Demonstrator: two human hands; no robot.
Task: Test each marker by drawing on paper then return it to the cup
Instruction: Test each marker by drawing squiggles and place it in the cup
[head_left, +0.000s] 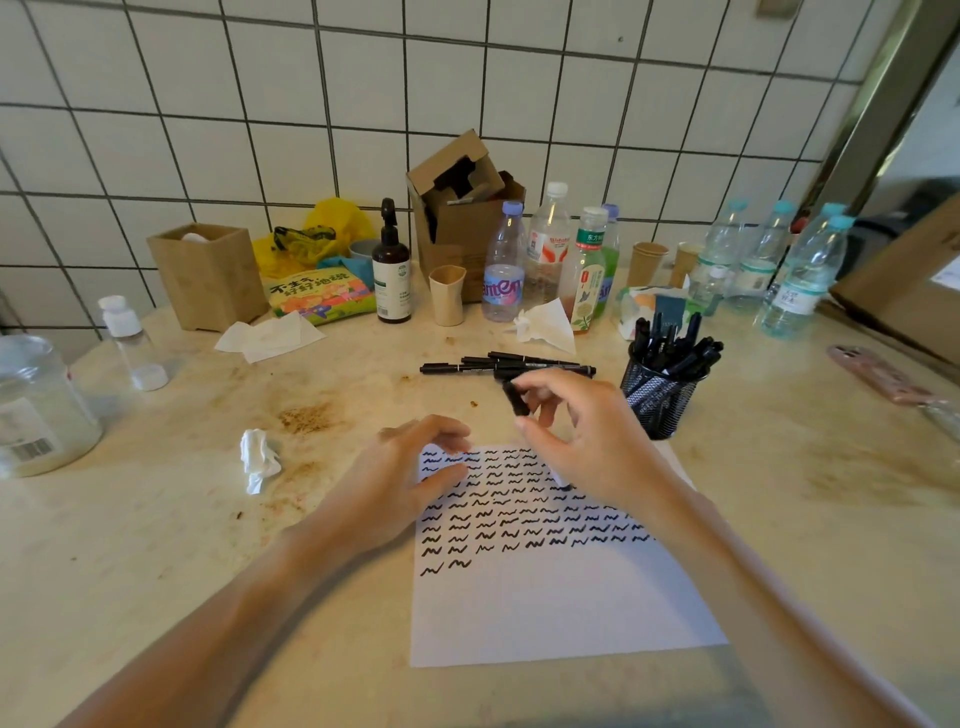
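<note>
Marker (517, 399) (black) in right fingers (540, 387)

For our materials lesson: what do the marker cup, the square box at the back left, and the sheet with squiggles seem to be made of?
Marker cup: black metal wire mesh, apparently; markers show through its holes.
Square box: probably bamboo or light wood, matt, with flat tan panels and faint grain.
Sheet: thin white paper, matt, lying flat, with ink marks soaked in.
</note>
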